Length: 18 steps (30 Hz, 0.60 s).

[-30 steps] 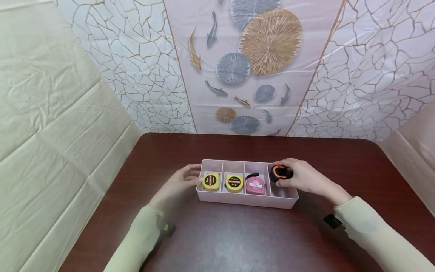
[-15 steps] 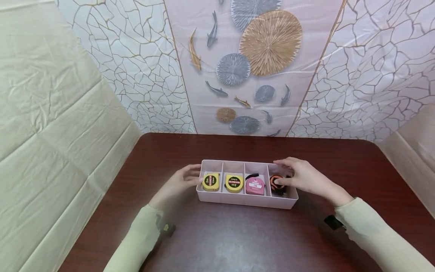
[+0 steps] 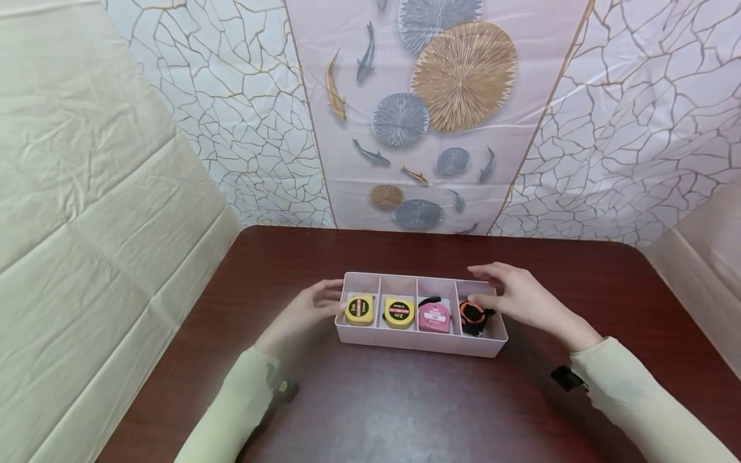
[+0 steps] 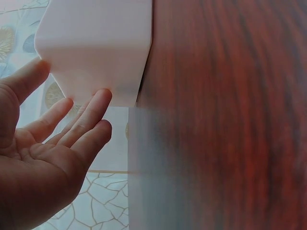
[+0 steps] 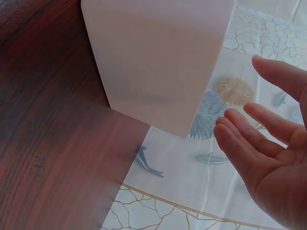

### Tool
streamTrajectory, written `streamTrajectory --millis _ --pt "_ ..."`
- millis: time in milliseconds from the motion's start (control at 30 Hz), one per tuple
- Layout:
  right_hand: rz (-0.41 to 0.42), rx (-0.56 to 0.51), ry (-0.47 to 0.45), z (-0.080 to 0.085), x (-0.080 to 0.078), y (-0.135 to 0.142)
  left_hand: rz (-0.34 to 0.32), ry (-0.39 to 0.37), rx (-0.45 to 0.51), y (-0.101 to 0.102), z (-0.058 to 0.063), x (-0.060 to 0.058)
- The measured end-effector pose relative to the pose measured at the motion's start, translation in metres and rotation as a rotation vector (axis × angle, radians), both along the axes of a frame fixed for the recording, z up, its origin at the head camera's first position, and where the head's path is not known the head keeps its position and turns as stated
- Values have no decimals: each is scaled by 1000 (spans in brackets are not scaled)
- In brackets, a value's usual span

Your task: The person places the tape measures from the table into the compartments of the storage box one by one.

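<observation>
A white divided tray point(image 3: 422, 342) holds a tape measure in each compartment. From the left come a yellow tape measure point(image 3: 359, 310), a second yellow tape measure point(image 3: 399, 313), a pink tape measure point(image 3: 434, 317) with a black strap, and a black and orange tape measure point(image 3: 473, 317) in the right-end compartment. My left hand point(image 3: 315, 305) rests at the tray's left end; in the left wrist view, loosely bent fingers point(image 4: 100, 101) touch the end wall. Over the right end, my right hand point(image 3: 515, 292) hovers with fingers spread, holding nothing.
The tray stands on a dark red-brown table point(image 3: 376, 411). Behind it hangs a patterned cloth point(image 3: 370, 212) with fish and round leaf prints. A plain beige cloth point(image 3: 116, 225) borders the left side.
My right hand has lowered the black and orange tape measure into the right-end compartment, let go and lifted slightly. My left hand has stayed at the tray's end.
</observation>
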State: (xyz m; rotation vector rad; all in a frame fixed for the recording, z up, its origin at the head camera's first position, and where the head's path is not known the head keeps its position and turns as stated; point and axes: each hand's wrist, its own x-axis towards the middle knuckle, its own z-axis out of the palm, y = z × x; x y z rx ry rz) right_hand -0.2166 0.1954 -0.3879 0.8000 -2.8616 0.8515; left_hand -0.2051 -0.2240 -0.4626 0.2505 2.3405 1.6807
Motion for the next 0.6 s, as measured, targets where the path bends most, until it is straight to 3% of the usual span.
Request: streamTrajectory --millis 133,300,467,600 --pt "-14 -71 14 2 1 0 -6 -13 13 0 -1 -1" --pt "-44 -115 98 3 -1 -2 4 -9 4 -1 -3 0" --pt "-76 -181 175 2 -3 -3 30 30 -45 -4 -2 4" --pt "-127 -232 228 3 -3 -2 95 89 -145 -6 3 6"
